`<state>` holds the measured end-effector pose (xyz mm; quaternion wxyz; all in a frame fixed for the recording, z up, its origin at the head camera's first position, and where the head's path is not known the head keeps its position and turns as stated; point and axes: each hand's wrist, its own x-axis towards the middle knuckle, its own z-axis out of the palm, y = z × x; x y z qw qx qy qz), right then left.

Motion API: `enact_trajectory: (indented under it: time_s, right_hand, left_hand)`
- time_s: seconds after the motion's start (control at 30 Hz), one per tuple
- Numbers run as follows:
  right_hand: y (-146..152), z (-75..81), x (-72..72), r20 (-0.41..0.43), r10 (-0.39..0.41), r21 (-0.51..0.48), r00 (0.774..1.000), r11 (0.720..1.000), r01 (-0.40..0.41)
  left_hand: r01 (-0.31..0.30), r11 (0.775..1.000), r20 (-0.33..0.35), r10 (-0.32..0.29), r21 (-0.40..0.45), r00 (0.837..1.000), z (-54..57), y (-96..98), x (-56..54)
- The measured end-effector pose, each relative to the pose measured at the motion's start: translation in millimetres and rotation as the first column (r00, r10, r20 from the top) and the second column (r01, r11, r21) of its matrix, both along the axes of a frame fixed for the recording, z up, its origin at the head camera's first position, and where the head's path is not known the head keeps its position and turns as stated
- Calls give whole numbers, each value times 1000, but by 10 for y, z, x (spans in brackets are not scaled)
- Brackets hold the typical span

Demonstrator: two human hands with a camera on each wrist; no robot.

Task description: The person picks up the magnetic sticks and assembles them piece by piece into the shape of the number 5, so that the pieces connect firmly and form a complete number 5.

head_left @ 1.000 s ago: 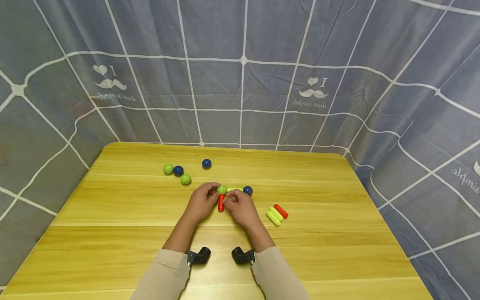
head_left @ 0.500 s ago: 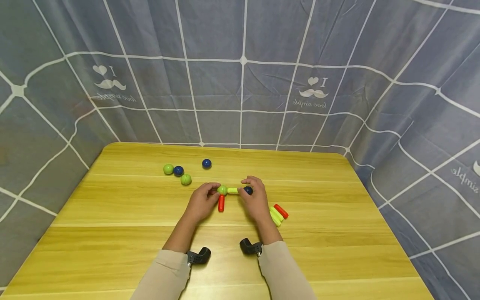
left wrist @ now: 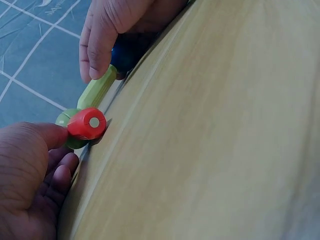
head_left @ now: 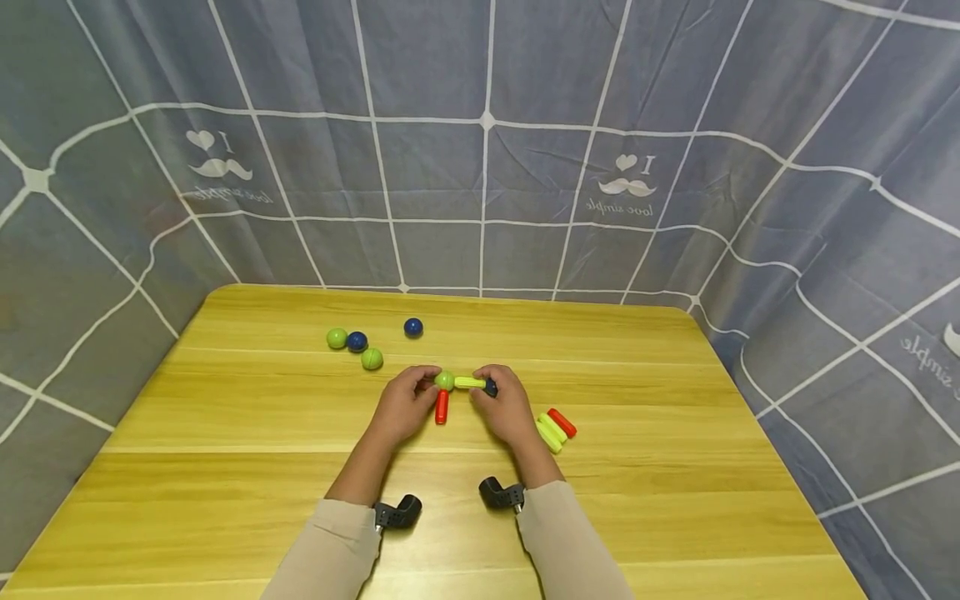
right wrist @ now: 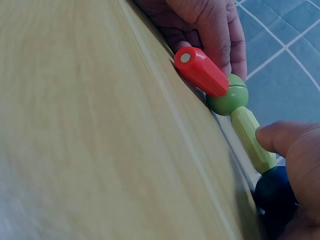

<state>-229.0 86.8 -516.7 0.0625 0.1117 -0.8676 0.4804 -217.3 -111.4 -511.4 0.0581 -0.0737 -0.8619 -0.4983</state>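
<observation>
On the wooden table a green ball (head_left: pixel 445 381) joins a red rod (head_left: pixel 442 407), which points toward the person, and a yellow-green rod (head_left: pixel 469 382), which runs right to a dark blue ball (head_left: pixel 491 388). My left hand (head_left: pixel 402 408) holds the green ball between thumb and fingers from its left side. With thumb and fingers, my right hand (head_left: pixel 506 408) pinches the yellow-green rod near its blue-ball end, partly covering that ball. In the right wrist view the red rod (right wrist: pixel 202 72) shows a pale round disc on its free end.
Two green balls and a blue ball (head_left: pixel 357 342) lie in a group at the back left; another blue ball (head_left: pixel 413 327) sits alone behind the hands. Right of my right hand lie two yellow-green rods (head_left: pixel 551 433) and a red rod (head_left: pixel 562 422). A grey curtain (head_left: pixel 480 167) hangs beyond the table.
My right hand has left the red rod, moved right to the blue ball, then come down onto the yellow-green rod beside it. The blue ball has shifted slightly. My left hand has stayed put.
</observation>
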Motion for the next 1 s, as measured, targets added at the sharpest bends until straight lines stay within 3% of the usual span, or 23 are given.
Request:
enact_trajectory:
  time_s: [0.3, 1.0]
  right_hand:
    - [-5, 14, 4, -22, -2, 43, 1000, 999, 3]
    - [-10, 23, 3, -25, -2, 99, 1000, 995, 4]
  left_hand:
    - [-4, 1000, 10, 4, -4, 1000, 33, 9, 13]
    - [-43, 999, -3, 43, -2, 999, -35, 16, -17]
